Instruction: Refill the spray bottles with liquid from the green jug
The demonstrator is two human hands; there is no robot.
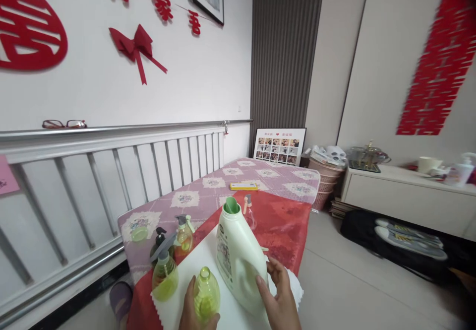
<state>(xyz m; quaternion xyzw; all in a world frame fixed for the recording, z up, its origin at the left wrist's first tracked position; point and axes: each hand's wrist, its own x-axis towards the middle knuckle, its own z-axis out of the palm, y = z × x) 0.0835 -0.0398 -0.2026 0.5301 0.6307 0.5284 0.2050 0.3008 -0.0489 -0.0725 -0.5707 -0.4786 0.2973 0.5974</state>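
A pale green laundry detergent jug (238, 255) stands uncapped in front of me, a darker green spout in its mouth. At its right side, my right hand (277, 295) has its thumb against the jug's edge, with the fingers curved and apart from it. My left hand (191, 307) is wrapped around a small yellow-green bottle (206, 293) with an open neck and some liquid inside. Left of that stands a similar pump bottle (165, 275). Behind it are an amber pump bottle (184, 235) and a dark pump top (160, 235). A loose pink-and-grey pump (248, 206) shows behind the jug.
A white mat (186, 275) lies over a red cloth (286, 221) on the patterned tablecloth (201, 198). A yellow box (243, 186) and green lid (140, 234) lie farther back. A railing (148, 166) borders the left; a cabinet (390, 186) stands right.
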